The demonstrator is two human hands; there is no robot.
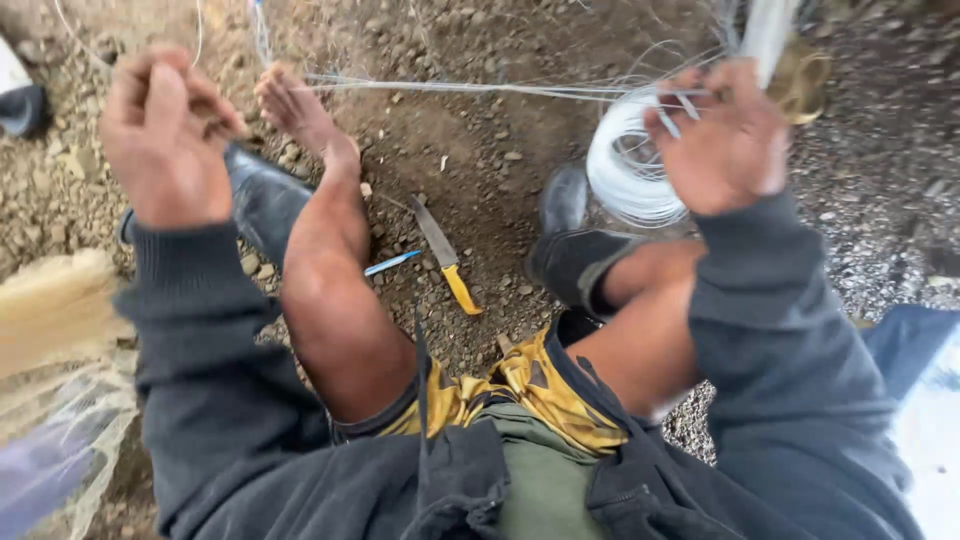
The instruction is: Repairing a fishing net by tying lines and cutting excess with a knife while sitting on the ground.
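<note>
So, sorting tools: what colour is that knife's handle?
Yellow handle on the steel-bladed knife; head view.

A single head-worn view is provided, directed steeply downward from close above the seated person's lap. Both raised forearms, the bent legs and the stony ground [480,150] beyond are framed at near range.

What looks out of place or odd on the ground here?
A yellow-handled knife lies loose on the dirt between the person's legs, blade bare, close to the bare foot. A thin blue stick lies beside it.
</note>
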